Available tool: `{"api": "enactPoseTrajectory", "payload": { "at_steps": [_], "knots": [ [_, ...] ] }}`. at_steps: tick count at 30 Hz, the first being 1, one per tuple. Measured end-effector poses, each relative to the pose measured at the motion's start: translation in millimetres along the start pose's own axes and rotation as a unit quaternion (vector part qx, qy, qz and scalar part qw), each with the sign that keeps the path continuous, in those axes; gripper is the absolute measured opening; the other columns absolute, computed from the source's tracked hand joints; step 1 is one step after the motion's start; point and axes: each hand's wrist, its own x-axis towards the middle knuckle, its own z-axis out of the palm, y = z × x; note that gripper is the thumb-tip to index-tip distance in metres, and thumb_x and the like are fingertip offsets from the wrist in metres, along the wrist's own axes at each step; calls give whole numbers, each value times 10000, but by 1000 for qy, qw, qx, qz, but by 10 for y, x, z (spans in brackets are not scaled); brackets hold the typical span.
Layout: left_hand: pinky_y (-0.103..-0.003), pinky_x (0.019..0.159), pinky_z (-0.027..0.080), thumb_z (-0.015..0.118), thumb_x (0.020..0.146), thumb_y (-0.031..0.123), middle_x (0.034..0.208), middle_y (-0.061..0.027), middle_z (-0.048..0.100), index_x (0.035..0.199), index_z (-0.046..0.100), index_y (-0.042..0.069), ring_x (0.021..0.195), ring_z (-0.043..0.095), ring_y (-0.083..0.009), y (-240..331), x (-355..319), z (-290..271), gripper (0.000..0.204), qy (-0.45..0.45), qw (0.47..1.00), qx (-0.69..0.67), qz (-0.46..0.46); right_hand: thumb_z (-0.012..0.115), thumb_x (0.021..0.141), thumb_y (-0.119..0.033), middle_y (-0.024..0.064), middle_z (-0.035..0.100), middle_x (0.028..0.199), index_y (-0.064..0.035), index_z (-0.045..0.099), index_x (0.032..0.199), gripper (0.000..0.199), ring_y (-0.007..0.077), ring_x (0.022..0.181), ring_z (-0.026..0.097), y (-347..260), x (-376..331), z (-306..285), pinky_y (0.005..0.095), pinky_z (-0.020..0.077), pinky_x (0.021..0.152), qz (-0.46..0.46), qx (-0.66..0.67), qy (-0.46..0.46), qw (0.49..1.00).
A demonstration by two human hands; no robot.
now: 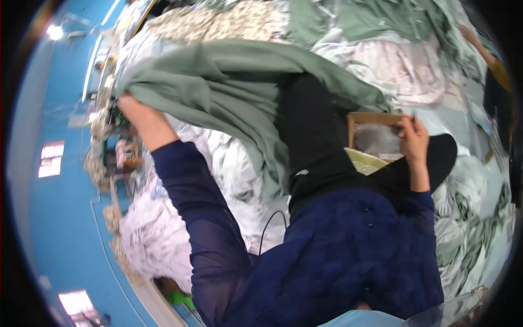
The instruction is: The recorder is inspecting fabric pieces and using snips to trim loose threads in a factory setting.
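A large green cloth (218,71) hangs in folds from my left hand (128,104), which is stretched out far to the left and closed on the cloth's edge. The fingers there are blurred and partly hidden by the fabric. From that hand the cloth runs across to the right, over my leg in black trousers (313,131). My right hand (415,136) is closed, fingers bent together, beside an open cardboard box (376,117). Something small and dark shows at its fingertips, too small to name. Clear plastic (375,137) lies inside the box.
A patterned green-and-white piece (364,161) lies at the box's near side. Heaps of white cloth (229,158), pale pink cloth (158,234) and green garments (376,22) surround me. At the far right, another person's arm (479,46) reaches in. A blue floor (65,218) stretches along the left.
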Motion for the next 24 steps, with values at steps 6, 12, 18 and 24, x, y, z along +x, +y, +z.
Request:
{"api": "enactPoseTrajectory", "payload": {
  "at_steps": [6, 12, 18, 24],
  "knots": [
    [-327, 767, 523, 576, 937, 219, 1002, -91, 699, 1052, 679, 4, 887, 657, -179, 535, 529, -2137, 265, 147, 969, 152, 131, 669, 950, -223, -7, 671, 869, -55, 683, 1128, 245, 11, 584, 512, 73, 145, -125, 160, 326, 459, 32, 39, 1, 999],
    [-338, 816, 507, 586, 923, 287, 1039, -81, 695, 1063, 691, 55, 950, 648, -204, 769, 2645, -5491, 290, 106, 840, 491, 206, 663, 952, -210, 0, 673, 867, -58, 684, 1122, 229, 5, 576, 508, 431, 175, -217, 148, 298, 430, 48, 92, -46, 993],
    [-349, 865, 491, 596, 908, 354, 1077, -71, 691, 1073, 702, 106, 1014, 639, -228, -969, 1412, -3903, 316, 32, 729, 651, 210, 660, 954, -219, 4, 671, 863, -59, 683, 1108, 223, 6, 587, 524, 12, 9, -138, 150, 306, 424, 36, 22, 24, 999],
    [-372, 928, 467, 568, 915, 409, 1182, -83, 640, 1164, 659, 131, 1131, 578, -232, -867, -159, -2850, 385, 36, 618, 770, 157, 659, 954, -212, 6, 660, 866, -53, 680, 1116, 227, 9, 582, 514, 120, -30, -193, 150, 303, 423, 53, 41, 3, 998]
  ]
}}
